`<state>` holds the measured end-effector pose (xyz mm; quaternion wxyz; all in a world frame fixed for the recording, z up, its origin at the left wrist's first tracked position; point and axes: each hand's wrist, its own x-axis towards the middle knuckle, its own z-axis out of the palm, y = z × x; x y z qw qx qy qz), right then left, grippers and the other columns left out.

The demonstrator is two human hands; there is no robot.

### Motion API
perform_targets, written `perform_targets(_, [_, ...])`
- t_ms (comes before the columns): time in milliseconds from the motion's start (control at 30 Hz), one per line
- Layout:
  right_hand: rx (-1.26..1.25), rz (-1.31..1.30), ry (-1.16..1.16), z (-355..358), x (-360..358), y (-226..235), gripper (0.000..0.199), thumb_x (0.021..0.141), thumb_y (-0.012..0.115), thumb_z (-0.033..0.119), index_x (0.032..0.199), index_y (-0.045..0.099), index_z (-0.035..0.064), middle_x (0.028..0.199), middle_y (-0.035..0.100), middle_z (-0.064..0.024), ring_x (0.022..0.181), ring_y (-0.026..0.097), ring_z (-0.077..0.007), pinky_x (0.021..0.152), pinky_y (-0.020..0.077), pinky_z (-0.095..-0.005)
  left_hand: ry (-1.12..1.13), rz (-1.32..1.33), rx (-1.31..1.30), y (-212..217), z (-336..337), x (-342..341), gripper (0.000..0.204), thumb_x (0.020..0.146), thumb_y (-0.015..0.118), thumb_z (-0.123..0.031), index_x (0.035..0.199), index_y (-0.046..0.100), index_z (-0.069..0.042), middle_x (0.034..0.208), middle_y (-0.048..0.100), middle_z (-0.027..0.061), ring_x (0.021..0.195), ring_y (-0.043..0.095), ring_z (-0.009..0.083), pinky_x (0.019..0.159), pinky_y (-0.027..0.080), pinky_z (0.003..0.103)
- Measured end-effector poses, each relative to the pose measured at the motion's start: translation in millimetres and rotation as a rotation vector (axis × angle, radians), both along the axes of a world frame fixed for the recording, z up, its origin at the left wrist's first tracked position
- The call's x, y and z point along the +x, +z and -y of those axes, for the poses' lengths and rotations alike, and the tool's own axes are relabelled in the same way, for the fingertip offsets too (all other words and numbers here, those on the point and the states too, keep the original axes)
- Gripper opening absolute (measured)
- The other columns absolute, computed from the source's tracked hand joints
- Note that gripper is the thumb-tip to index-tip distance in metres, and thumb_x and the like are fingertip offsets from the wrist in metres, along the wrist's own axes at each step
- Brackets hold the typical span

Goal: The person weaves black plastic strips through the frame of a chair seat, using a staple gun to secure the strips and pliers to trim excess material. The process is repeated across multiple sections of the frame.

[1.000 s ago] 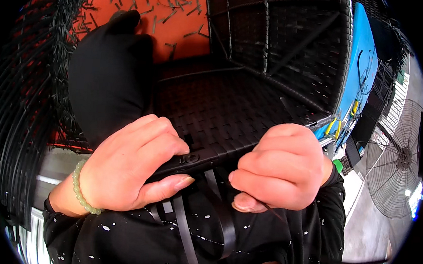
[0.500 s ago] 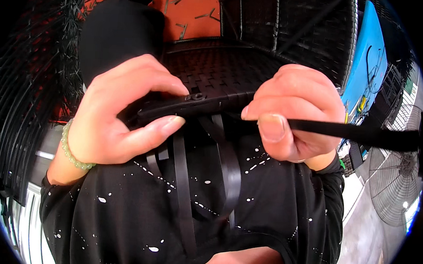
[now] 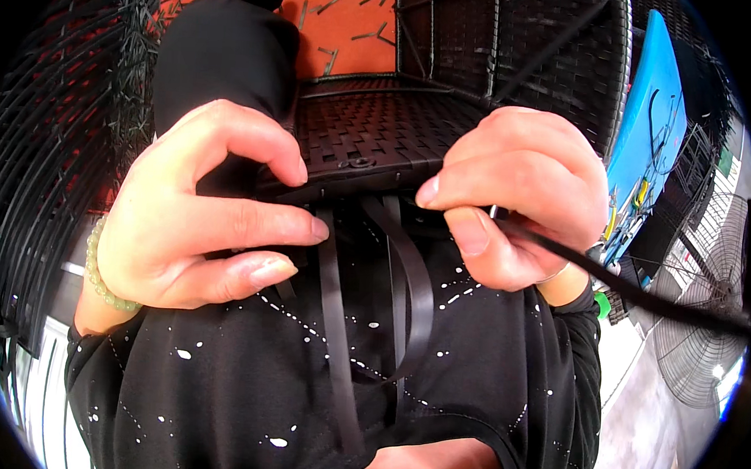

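A black woven rattan panel (image 3: 372,128) lies in front of me, its near edge wrapped in flat black strip. My left hand (image 3: 211,217), with a green bead bracelet (image 3: 94,262) at the wrist, is at the left end of that edge. Its fingers are spread, and one fingertip is by a hanging strip. Near the edge's right end, my right hand (image 3: 522,200) pinches a black flat strip (image 3: 619,285) that trails off to the right. Several loose strips (image 3: 335,317) dangle from the edge over my dark shirt.
Black woven side panels (image 3: 554,65) rise behind on a frame. An orange-red surface (image 3: 344,29) with scattered strip cuttings is at the back. To the right are a blue board (image 3: 654,105) with tools and a wire-guarded fan (image 3: 697,328). Bundled black strips (image 3: 48,158) hang at left.
My left fingers have come away from the panel edge and spread apart. The strip trailing from my right hand now slopes downward instead of running level. More of the woven panel shows.
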<state>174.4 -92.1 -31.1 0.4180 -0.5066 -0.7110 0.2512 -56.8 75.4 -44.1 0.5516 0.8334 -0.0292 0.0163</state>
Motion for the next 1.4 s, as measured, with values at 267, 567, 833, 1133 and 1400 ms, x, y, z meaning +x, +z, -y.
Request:
perform_targets(267, [-0.15, -0.038, 0.098, 4.8, 1.6, -2.4, 0.014, 0.063, 0.065, 0.007, 0.076, 0.067, 0.0044, 0.067, 0.063, -0.0063, 0.054, 0.061, -0.0236, 0.049, 0.0471, -0.0321, 0.039, -0.031, -0.093, -3.1, -0.5, 0.3, 0.032, 0.074, 0.074, -0.031, 0.09, 0.076, -0.004, 0.102, 0.055, 0.0128, 0.096, 0.056, 0.0312, 0.086, 0.049, 0.042])
perform_targets(567, [-0.168, 0.083, -0.029, 6.9, -19.3, -3.5, 0.021, 0.071, 0.073, 0.004, 0.085, 0.059, 0.0093, 0.085, 0.057, -0.0065, 0.071, 0.061, -0.0294, 0.059, 0.0491, -0.0367, -0.031, 0.045, -0.048, -0.8, -8.2, -8.7, 0.054, 0.065, 0.076, -0.022, 0.112, 0.066, 0.003, 0.119, 0.058, 0.0207, 0.105, 0.059, 0.0317, 0.092, 0.048, 0.04])
perform_targets(833, [-0.075, 0.229, -0.125, -7.5, -35.4, -24.1, 0.034, 0.066, 0.076, 0.007, 0.097, 0.062, 0.0115, 0.091, 0.058, -0.0046, 0.077, 0.062, -0.0267, 0.064, 0.0496, -0.0354, 0.306, 0.062, 0.215, -16.4, 15.7, -14.7, 0.048, 0.075, 0.075, -0.005, 0.121, 0.061, -0.005, 0.115, 0.06, 0.0131, 0.105, 0.062, 0.0303, 0.088, 0.051, 0.036])
perform_targets(1133, [-0.053, 0.156, -0.197, -12.5, -17.7, -34.2, 0.015, 0.08, 0.075, 0.018, 0.084, 0.067, 0.0052, 0.082, 0.059, -0.0052, 0.063, 0.058, -0.0233, 0.058, 0.0458, -0.0339, 0.541, 0.389, 0.312, -66.6, 28.6, 8.5, 0.032, 0.077, 0.074, -0.005, 0.109, 0.071, -0.005, 0.103, 0.065, 0.0105, 0.088, 0.067, 0.0237, 0.073, 0.056, 0.032])
perform_targets(1400, [-0.001, 0.059, -0.152, -2.8, -24.6, -28.2, 0.018, 0.08, 0.075, 0.019, 0.082, 0.064, 0.0049, 0.079, 0.058, -0.0027, 0.053, 0.05, -0.0168, 0.051, 0.0411, -0.0307, 0.566, 0.204, -0.03, -42.1, 38.1, -11.2, 0.013, 0.094, 0.062, -0.003, 0.101, 0.069, 0.006, 0.096, 0.066, 0.0082, 0.086, 0.062, 0.0147, 0.076, 0.048, 0.025])
